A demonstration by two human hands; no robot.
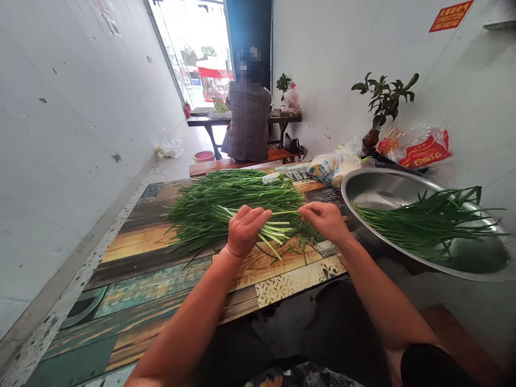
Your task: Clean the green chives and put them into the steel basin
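My left hand (245, 230) is closed around a small bunch of garlic chives (278, 230), their pale stem ends pointing right. With pinched fingertips, my right hand (322, 217) grips the end of one stalk that stretches across from the bunch. Behind both hands lies a large heap of green chives (226, 193) on the patterned wood-look table (161, 269). Loose trimmings are scattered below my right hand. On the right, a wide steel basin (379, 188) holds more chives (423, 220), their leaves hanging over its far rim.
Plastic bags (334, 166) and a potted plant (382, 99) stand behind the basin. Beyond the table, a person (248, 118) sits on a bench (201, 170), facing away at another table. A pink tub (203, 156) is on the floor, and a wall runs along the left.
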